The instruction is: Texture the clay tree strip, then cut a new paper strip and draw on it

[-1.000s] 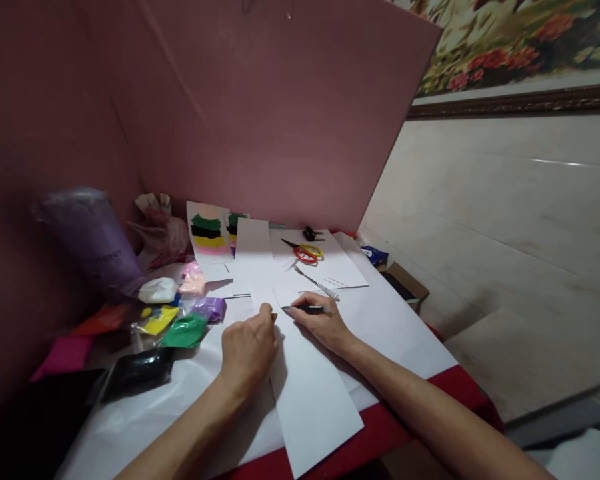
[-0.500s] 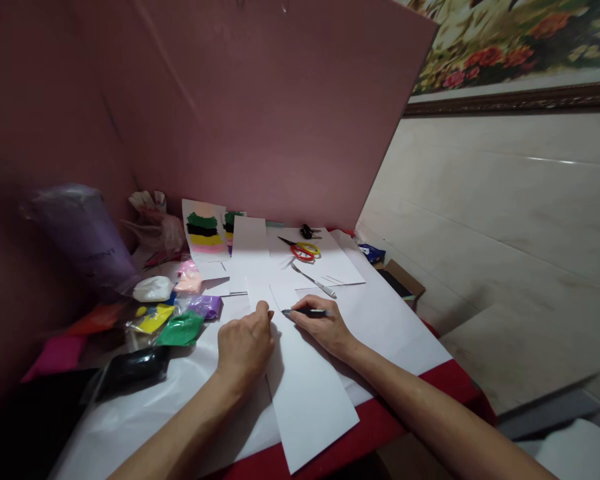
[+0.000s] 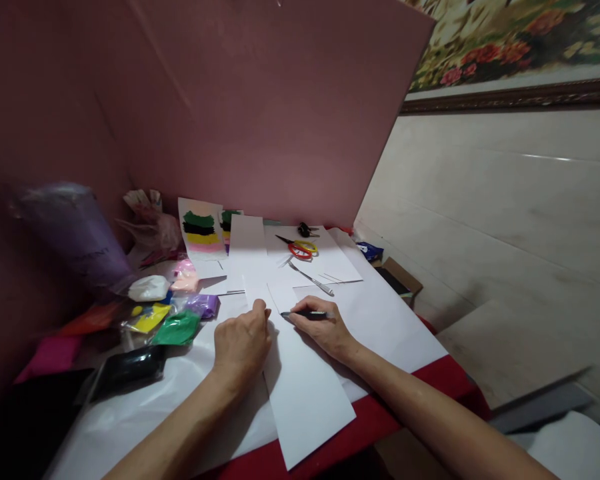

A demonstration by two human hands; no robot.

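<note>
My right hand (image 3: 320,325) pinches a dark pen (image 3: 314,315), its tip touching a long white paper strip (image 3: 305,393). A thin dark line runs along the strip up to the pen's tip. On the strip's left edge rests my left hand (image 3: 243,340), closed with fingers curled in; whether anything small is between them is hidden. Beyond my right hand lie a metal fork (image 3: 311,278) and scissors (image 3: 300,248) with red and yellow handles, the scissors on another white sheet (image 3: 337,257).
Bagged clay packs, such as a green one (image 3: 177,328) and a black one (image 3: 129,372), lie to the left. Keys (image 3: 305,230) sit at the back. A painted colour card (image 3: 200,229) leans near the pink board (image 3: 260,113). Red cloth (image 3: 420,393) edges the table.
The pen's tip has moved slightly down the strip, and the line behind it looks a little longer. My left hand stays in place. The whole view has shifted slightly.
</note>
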